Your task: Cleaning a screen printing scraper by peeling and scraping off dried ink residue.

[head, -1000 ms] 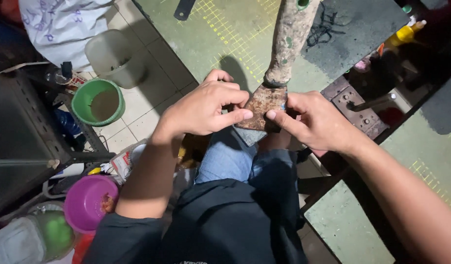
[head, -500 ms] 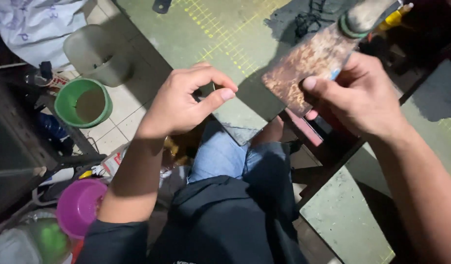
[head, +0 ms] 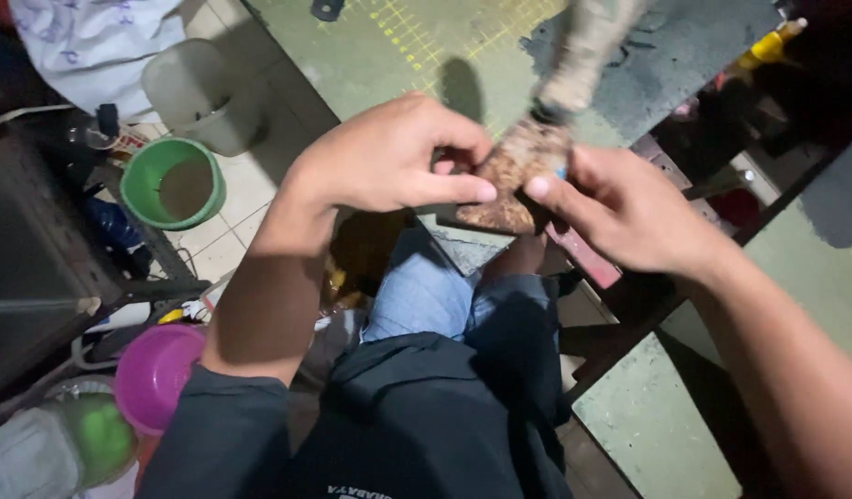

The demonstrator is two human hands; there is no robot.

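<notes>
Head view, looking down over my lap. Both hands meet at frame centre on a rusty flat blade, wide and mottled brown, with a pale, blurred handle running up toward top centre. It looks like an old trowel or scraper; I can't tell which.

Left hand: closed pinch, thumb laid flat along the blade's left edge, fingers curled behind. Right hand: also closed on it, thumb tip pressing the blade's right edge, fingers wrapped underneath. So the blade is held from both sides, in the air above my knees in blue jeans, not resting on anything.

My read on handling it well:
- keep the pads on the flat faces, off the thin rusty edge
- one hand anchors near the collar where the blade meets the handle, the other does the work
- hold low over the lap, since the long handle gives leverage and makes it want to swing

Around it: green cutting mat with yellow grid at top centre, green bucket and translucent tub upper left, purple bowl lower left, yellow-capped bottle upper right. All well apart from the hands.
</notes>
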